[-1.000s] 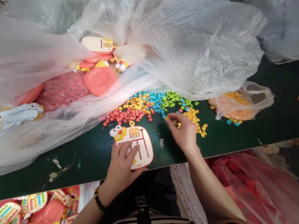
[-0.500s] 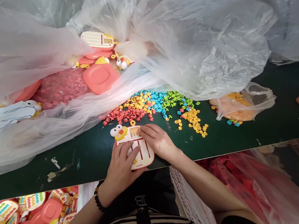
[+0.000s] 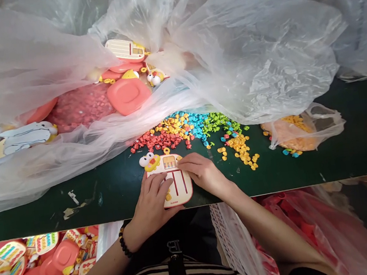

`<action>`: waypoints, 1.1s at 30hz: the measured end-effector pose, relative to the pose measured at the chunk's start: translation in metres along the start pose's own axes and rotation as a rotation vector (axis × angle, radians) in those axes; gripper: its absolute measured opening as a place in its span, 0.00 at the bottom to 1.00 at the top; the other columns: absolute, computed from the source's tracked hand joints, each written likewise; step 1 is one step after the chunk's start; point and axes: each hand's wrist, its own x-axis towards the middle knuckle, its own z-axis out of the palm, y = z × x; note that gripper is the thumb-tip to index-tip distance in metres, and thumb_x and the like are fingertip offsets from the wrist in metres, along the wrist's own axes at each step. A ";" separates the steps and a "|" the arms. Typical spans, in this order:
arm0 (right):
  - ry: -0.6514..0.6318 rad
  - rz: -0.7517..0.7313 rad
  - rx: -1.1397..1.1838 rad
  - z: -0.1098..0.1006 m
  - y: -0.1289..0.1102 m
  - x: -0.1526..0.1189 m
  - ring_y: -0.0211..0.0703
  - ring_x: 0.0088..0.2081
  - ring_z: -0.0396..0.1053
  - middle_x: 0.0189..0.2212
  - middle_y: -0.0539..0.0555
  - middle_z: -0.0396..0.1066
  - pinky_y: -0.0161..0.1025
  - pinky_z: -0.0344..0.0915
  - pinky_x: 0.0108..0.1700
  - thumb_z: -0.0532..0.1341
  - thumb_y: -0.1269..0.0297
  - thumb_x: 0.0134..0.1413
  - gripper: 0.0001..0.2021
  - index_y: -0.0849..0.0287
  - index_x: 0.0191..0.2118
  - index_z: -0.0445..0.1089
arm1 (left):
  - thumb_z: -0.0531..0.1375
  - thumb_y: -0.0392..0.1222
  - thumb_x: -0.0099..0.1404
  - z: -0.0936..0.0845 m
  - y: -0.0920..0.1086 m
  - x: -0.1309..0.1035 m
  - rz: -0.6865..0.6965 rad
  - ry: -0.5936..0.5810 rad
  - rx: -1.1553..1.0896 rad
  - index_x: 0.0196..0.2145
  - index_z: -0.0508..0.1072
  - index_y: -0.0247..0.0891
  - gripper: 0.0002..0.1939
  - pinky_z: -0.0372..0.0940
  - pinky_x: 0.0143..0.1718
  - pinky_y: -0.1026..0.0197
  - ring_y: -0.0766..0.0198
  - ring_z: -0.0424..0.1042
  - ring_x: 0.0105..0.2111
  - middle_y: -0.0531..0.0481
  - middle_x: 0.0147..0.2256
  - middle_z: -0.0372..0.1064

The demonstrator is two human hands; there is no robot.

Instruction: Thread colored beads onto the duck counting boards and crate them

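Observation:
A cream toy board [image 3: 183, 189] with a red edge, dark red slots and a duck head with big white eyes [image 3: 149, 161] rests near the table's front edge. My left hand [image 3: 151, 192] grips its left side, thumb and fingers lying over the slots. A yellow piece [image 3: 168, 195] shows beside those fingers, partly covered. At the board's upper right corner, my right hand [image 3: 204, 172] is closed in a pinch on what looks like a small yellow piece [image 3: 179, 158], mostly hidden by the fingertips. A small window [image 3: 169, 162] with printed bars is beside it.
Behind the board lie loose red pieces [image 3: 160, 140], blue pieces [image 3: 197, 125], green pieces [image 3: 216, 121] and yellow pieces [image 3: 242, 148]. A large plastic bag [image 3: 260, 53] covers the back. A small bag [image 3: 291, 134] sits right. Below the table's left edge are many toys [image 3: 49, 267].
My right fingertips have shifted from the window to the board's upper right corner, uncovering the window. My left hand keeps its hold. The whole view has shifted slightly.

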 end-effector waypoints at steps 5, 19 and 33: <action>0.103 0.139 0.183 -0.002 -0.009 -0.001 0.42 0.42 0.73 0.39 0.55 0.76 0.41 0.74 0.45 0.56 0.70 0.62 0.10 0.55 0.40 0.75 | 0.68 0.50 0.54 -0.002 0.000 0.003 0.011 -0.016 -0.043 0.51 0.62 0.36 0.31 0.56 0.58 0.40 0.49 0.62 0.52 0.38 0.50 0.64; 0.189 0.207 0.099 0.008 -0.012 -0.014 0.44 0.40 0.73 0.37 0.54 0.78 0.43 0.73 0.42 0.58 0.69 0.61 0.09 0.53 0.42 0.75 | 0.67 0.49 0.55 -0.003 0.000 0.003 -0.017 -0.046 -0.084 0.53 0.60 0.37 0.33 0.57 0.57 0.41 0.49 0.62 0.52 0.38 0.51 0.64; 0.167 0.237 0.233 0.019 -0.028 0.003 0.42 0.44 0.75 0.43 0.53 0.77 0.40 0.72 0.47 0.55 0.68 0.62 0.12 0.53 0.48 0.73 | 0.68 0.51 0.52 0.002 0.000 0.001 -0.027 0.056 -0.071 0.65 0.41 0.33 0.54 0.56 0.58 0.42 0.43 0.55 0.60 0.30 0.59 0.54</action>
